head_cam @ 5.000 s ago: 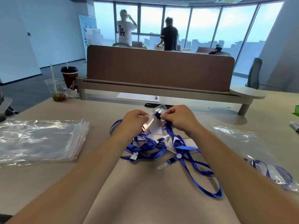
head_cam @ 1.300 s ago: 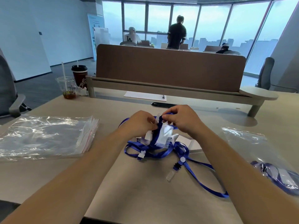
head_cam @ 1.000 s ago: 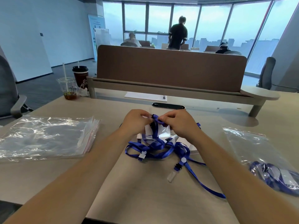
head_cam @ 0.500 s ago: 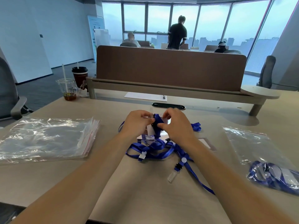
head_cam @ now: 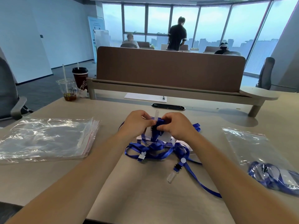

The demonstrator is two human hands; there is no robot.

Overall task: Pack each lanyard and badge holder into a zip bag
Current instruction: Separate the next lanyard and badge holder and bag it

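Observation:
A tangle of blue lanyards (head_cam: 155, 149) with clear clips lies mid-table on top of flat badge holders (head_cam: 166, 137). My left hand (head_cam: 137, 122) and my right hand (head_cam: 175, 125) meet just above the pile. Both pinch the folded top of one blue lanyard and its black clip (head_cam: 154, 128), with a clear strap end sticking up between the fingers. One loose lanyard strap trails toward the near right (head_cam: 200, 180). A stack of empty zip bags (head_cam: 47, 138) lies to the left. A zip bag holding a packed lanyard (head_cam: 265, 162) lies to the right.
Two drink cups (head_cam: 71, 88) stand at the far left by a brown desk divider (head_cam: 169, 68). A sheet of paper with a pen (head_cam: 145, 97) lies under the divider shelf. Office chairs flank the table. People stand and sit by the far windows.
My hands have drawn together over the pile and bunched the lanyard's top end between them. The badge holder that I held up a second ago now lies on the pile.

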